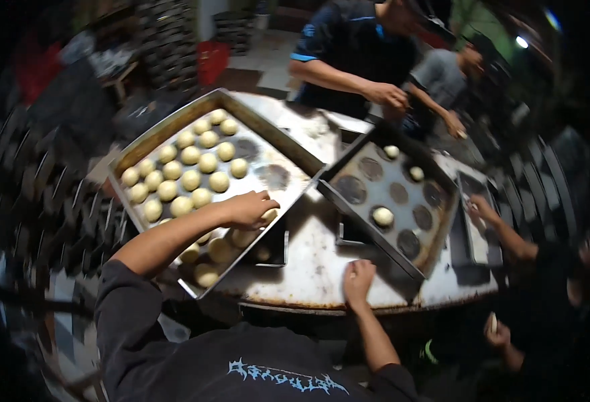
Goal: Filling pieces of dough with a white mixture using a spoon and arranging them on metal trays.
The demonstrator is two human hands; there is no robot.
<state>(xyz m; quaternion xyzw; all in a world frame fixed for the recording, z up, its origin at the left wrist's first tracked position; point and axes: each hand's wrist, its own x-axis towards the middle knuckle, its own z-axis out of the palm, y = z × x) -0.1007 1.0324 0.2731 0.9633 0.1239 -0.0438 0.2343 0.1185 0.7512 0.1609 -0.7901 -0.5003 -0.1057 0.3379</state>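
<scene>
The left hand's (pixel 249 209) fingers curl narrowly over a smooth, pale-yellow round dough ball (pixel 270 216) at the right side of a large square metal tray with browned walls (pixel 278 142), while the right hand (pixel 359 283) hangs by the white tabletop's (pixel 312 276) front edge, its fingers bent, whether holding anything I cannot tell. Similar balls crowd that tray in rows; the smaller dark metal tray (pixel 375 234) rightward carries three pale dough balls (pixel 383 216) among dark round patches.
</scene>
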